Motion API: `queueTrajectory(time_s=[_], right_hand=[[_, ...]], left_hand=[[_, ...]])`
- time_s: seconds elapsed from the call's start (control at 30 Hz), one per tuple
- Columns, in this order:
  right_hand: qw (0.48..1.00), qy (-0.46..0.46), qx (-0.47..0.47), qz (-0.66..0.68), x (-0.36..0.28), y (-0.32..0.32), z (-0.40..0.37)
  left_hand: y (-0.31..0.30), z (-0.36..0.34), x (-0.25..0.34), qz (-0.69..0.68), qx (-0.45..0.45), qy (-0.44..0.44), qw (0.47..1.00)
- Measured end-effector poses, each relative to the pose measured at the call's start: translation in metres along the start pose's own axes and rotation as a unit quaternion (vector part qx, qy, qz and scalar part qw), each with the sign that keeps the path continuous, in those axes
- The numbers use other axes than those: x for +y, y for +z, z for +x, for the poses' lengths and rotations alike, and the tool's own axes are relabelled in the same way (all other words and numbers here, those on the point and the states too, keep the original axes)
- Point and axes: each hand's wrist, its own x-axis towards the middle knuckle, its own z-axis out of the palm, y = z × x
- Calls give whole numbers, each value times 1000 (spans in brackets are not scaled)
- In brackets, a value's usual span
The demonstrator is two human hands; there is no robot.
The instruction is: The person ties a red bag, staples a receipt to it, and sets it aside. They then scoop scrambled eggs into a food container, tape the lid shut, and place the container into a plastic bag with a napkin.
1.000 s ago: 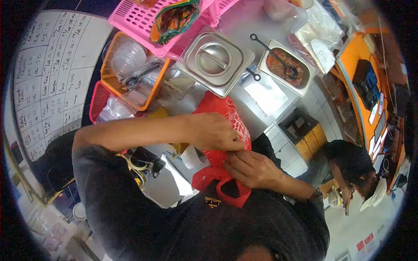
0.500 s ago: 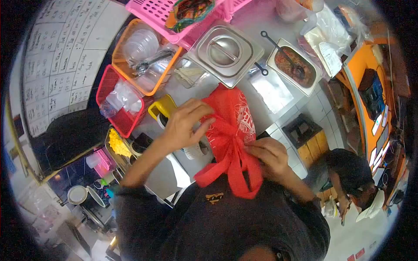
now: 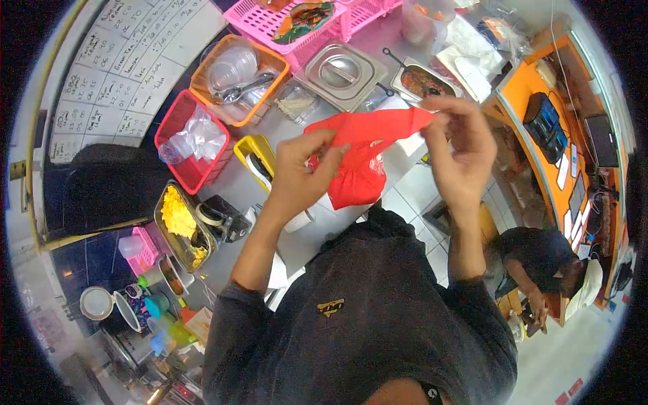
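A red fabric bag (image 3: pixel 358 185) with white print stands on the metal counter right in front of me. Its red strap (image 3: pixel 378 127) is stretched sideways above it. My left hand (image 3: pixel 304 169) pinches the strap's left part between thumb and fingers. At the right end, my right hand (image 3: pixel 462 145) grips the strap's narrow tip, thumb and fingertips together. The strap and hands hide part of the bag's top, and its contents cannot be seen.
Beyond the bag sit a lidded steel pan (image 3: pixel 341 74) and a pan of sauce (image 3: pixel 425 82) with a ladle. Left are a red basket (image 3: pixel 192 182), an orange basket (image 3: pixel 233 118) and a yellow holder (image 3: pixel 253 152). Another person (image 3: pixel 540 260) is at the right.
The strap loops that hung toward me are now lifted and stretched across the bag. My right hand has risen away from the knot; my left hand has shifted slightly right. The view has tilted.
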Motion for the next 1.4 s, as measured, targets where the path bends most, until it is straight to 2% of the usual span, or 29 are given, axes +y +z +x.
queueTrajectory(time_s=[0.07,0.1,0.13,0.2,0.27,0.3,0.33,0.37,0.4,0.43,0.5,0.53,0.57,0.6,0.63,0.67,0.73,0.77,0.83,0.93,0.97,1.0,1.03,1.1,1.17,1.2,1.27,1.33,1.4], right_hand=[[999,-15,12,-36,-14,-2,-17],[994,-79,58,-50,-17,-1,-28],[983,-142,102,-63,-20,-2,-40],[931,-287,25,-222,-26,-17,-65],[944,-286,-17,-161,-22,-10,-94],[921,-312,-43,-227,-25,-6,-98],[920,-314,-52,-228,-28,6,-98],[896,-284,-25,-339,-30,24,-98],[859,-252,4,-445,-29,37,-95],[857,-255,-3,-448,-22,45,-90],[871,-153,-16,-467,4,57,-82],[867,-157,-20,-472,14,55,-82],[894,-132,-32,-427,26,49,-80],[918,-104,-44,-380,32,46,-79],[938,-92,-28,-334,35,43,-80],[937,-94,-34,-335,34,40,-79],[933,-144,37,-329,28,38,-77],[938,-171,66,-293,28,42,-76],[926,-203,59,-314,16,41,-76],[892,-273,58,-355,-8,52,-82],[872,-309,56,-375,-12,52,-83],[864,-325,59,-381,-14,50,-86],[889,-301,64,-339,-19,59,-90],[913,-278,66,-292,-38,71,-97],[887,-171,-75,-421,-64,70,-102],[888,-172,-79,-418,-73,69,-105],[935,-50,-56,-346,-86,66,-110],[946,-29,-48,-320,-91,51,-108],[921,-80,-9,-382,-98,38,-102]], left_hand=[[-4,-9,9,-295,36,39,954],[-11,-19,9,-378,3,75,923],[-15,-33,8,-379,12,75,922],[-23,-66,3,-394,97,13,914],[-28,-105,-29,-302,163,-61,937],[-28,-126,-46,-243,189,-116,944],[-22,-148,-65,-129,210,-189,950],[-13,-171,-84,-14,225,-261,939],[-5,-197,-101,70,203,-309,926],[3,-224,-116,153,176,-353,906],[30,-281,-148,186,181,-390,883],[38,-292,-153,226,185,-423,857],[47,-298,-159,218,188,-426,858],[52,-301,-160,255,217,-451,827],[56,-305,-161,293,243,-476,793],[59,-307,-165,289,244,-480,792],[62,-304,-180,191,238,-529,792],[64,-301,-185,190,239,-532,790],[67,-293,-195,142,231,-526,806],[84,-297,-212,197,306,-408,838],[82,-300,-215,204,313,-417,829],[70,-296,-205,100,274,-430,854],[60,-291,-197,-7,232,-435,870],[50,-287,-188,12,204,-433,878],[35,-277,-167,38,169,-419,891],[33,-276,-167,38,172,-422,889],[31,-276,-168,95,181,-386,900],[16,-269,-154,87,164,-398,898],[0,-261,-133,78,144,-403,901]])
